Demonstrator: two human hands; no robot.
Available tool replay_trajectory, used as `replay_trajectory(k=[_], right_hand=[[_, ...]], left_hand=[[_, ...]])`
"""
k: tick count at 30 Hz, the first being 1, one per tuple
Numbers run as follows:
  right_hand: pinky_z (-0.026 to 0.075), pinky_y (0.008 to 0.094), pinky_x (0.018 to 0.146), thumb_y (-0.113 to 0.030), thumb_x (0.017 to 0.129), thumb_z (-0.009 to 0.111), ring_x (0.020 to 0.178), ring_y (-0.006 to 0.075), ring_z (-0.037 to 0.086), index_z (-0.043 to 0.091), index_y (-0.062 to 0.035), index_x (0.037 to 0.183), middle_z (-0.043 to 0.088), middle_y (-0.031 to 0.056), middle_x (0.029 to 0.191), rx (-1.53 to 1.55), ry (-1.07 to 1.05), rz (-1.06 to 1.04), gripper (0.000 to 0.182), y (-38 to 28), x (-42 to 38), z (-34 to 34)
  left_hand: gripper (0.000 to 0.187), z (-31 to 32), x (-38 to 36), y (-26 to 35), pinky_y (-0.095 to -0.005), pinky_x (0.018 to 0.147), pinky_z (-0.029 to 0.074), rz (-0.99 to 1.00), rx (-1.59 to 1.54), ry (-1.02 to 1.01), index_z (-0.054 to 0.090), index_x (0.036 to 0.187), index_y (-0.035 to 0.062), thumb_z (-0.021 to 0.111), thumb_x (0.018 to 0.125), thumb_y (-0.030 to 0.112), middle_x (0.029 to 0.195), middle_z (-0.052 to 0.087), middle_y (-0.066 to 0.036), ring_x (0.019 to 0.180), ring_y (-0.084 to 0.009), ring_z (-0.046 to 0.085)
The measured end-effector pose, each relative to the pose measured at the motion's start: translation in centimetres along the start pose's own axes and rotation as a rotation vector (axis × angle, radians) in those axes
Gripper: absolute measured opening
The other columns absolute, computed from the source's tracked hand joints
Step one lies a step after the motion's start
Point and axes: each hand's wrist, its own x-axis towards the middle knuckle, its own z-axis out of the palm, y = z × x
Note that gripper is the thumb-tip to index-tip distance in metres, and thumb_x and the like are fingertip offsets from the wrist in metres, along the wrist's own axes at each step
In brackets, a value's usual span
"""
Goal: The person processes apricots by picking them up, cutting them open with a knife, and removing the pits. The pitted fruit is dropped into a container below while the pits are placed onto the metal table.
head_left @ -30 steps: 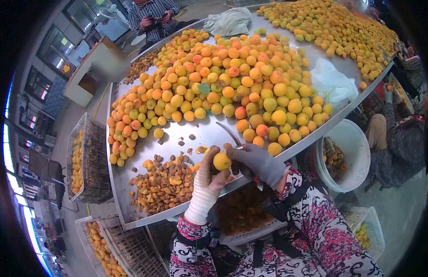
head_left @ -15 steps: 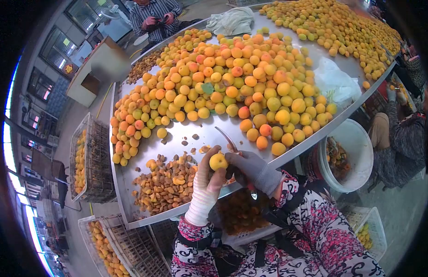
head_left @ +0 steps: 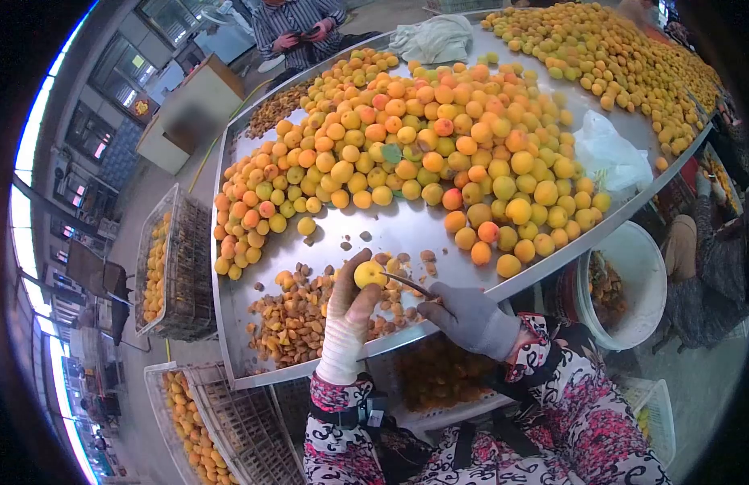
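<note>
My left hand (head_left: 348,317), wrapped in white bandage at the wrist and palm, pinches a yellow apricot (head_left: 370,274) between thumb and fingers. A curved knife (head_left: 404,282) is gripped in my right hand (head_left: 474,322), which wears a grey glove. Its blade points left, and the tip meets the apricot's right side. Below and left of the fruit, a heap of brown pits with orange bits (head_left: 292,322) lies on the metal table (head_left: 342,222). Whole apricots (head_left: 439,149) are piled across the table beyond my hands.
Crates of apricots (head_left: 179,267) (head_left: 221,420) stand on the floor at left. A white bucket (head_left: 629,283) holding scraps is to the right of the table edge. A plastic bag (head_left: 610,153) and a cloth (head_left: 433,39) lie on the table. Another person (head_left: 298,36) is at the far side.
My right hand has turned the knife from pointing up and away to pointing left, its tip now at the apricot. The left hand keeps the fruit, and the camera view has shifted slightly.
</note>
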Motion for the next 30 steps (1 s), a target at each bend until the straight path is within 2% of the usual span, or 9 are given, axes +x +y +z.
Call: replay_trajectory(k=[7,10,12,13,16,18,19,25,30], right_hand=[[0.044,0.0481,0.058,-0.04,0.09,0.043,0.066,0.0405,0.057,0.049,-0.0042,0.09,0.057,0.0214,0.067,-0.024,-0.027,0.033,0.037,-0.3,0.1,0.0],[0.044,0.048,0.059,-0.041,0.089,0.043,0.066,0.0405,0.057,0.05,-0.004,0.093,0.058,0.0219,0.068,-0.057,-0.032,0.08,0.038,-0.4,0.1,0.3],[0.044,0.048,0.059,-0.041,0.089,0.044,0.066,0.0406,0.057,0.05,-0.0037,0.094,0.058,0.0222,0.068,-0.072,-0.032,0.107,0.038,-0.4,0.1,0.9],[0.045,0.0436,0.06,-0.036,0.089,0.047,0.068,0.0375,0.059,0.052,-0.0031,0.099,0.059,0.0203,0.07,-0.034,-0.032,0.151,0.035,-0.5,0.1,1.3],[0.046,0.0379,0.061,-0.03,0.088,0.05,0.071,0.0333,0.061,0.053,-0.0017,0.108,0.06,0.0181,0.073,0.07,0.022,0.198,0.034,-0.4,-0.1,4.0],[0.046,0.0367,0.062,-0.029,0.088,0.05,0.072,0.0321,0.061,0.052,-0.001,0.111,0.061,0.0179,0.074,0.136,0.08,0.196,0.036,0.1,0.0,5.1],[0.046,0.0363,0.063,-0.029,0.089,0.049,0.073,0.0322,0.061,0.052,-0.0003,0.111,0.061,0.018,0.075,0.159,0.106,0.177,0.036,0.2,0.1,5.3],[0.046,0.037,0.065,-0.028,0.089,0.048,0.075,0.0348,0.06,0.051,0.0012,0.109,0.061,0.0195,0.077,0.224,0.121,0.183,0.035,-0.3,0.2,3.8],[0.046,0.0371,0.066,-0.028,0.089,0.049,0.074,0.0361,0.059,0.052,0.0016,0.106,0.06,0.02,0.076,0.147,0.201,0.202,0.034,0.8,0.2,6.2]], left_hand=[[0.057,0.2,0.1,-0.2,-0.0279,0.093,0.037,0.029,0.016,-0.012,0.035,0.131,-0.0002,0.058,0.082,0.017,0.121,0.046,-0.01,0.108,-0.0166,0.046],[0.051,0.4,0.1,-0.1,-0.0239,0.081,0.043,0.002,0.044,0.018,0.036,0.129,-0.0006,0.051,0.08,0.003,0.114,0.05,-0.009,0.099,-0.0147,0.05],[0.046,0.5,-0.1,-0.2,-0.0258,0.08,0.045,0.014,0.172,0.073,0.039,0.126,-0.0015,0.051,0.082,0.006,0.111,0.051,-0.009,0.092,-0.0149,0.053],[0.046,0.7,0.0,-0.6,-0.0258,0.08,0.045,0.014,0.172,0.071,0.039,0.126,-0.0015,0.051,0.082,0.006,0.111,0.051,-0.009,0.092,-0.0149,0.053],[0.042,1.7,0.3,-2.7,-0.0292,0.078,0.047,-0.004,-0.102,0.194,0.043,0.121,-0.0015,0.053,0.085,0.018,0.108,0.053,-0.01,0.086,-0.0173,0.055],[0.045,2.1,0.3,-3.9,-0.0326,0.078,0.047,-0.176,-0.595,0.091,0.044,0.118,-0.0008,0.053,0.087,0.031,0.107,0.053,-0.012,0.087,-0.0206,0.056],[0.049,2.0,0.5,-4.1,-0.0342,0.079,0.047,-0.186,-0.675,-0.003,0.044,0.118,-0.0003,0.051,0.088,0.037,0.104,0.055,-0.013,0.087,-0.0226,0.057],[0.048,2.5,0.6,-1.9,-0.0338,0.08,0.046,-0.137,-0.395,0.012,0.045,0.116,0.0019,0.051,0.088,0.04,0.094,0.059,-0.013,0.086,-0.023,0.058],[0.048,3.7,0.5,-4.2,-0.0335,0.081,0.046,-0.211,-0.611,0.099,0.05,0.108,0.0055,0.054,0.084,0.047,0.096,0.059,-0.012,0.091,-0.0254,0.057]])
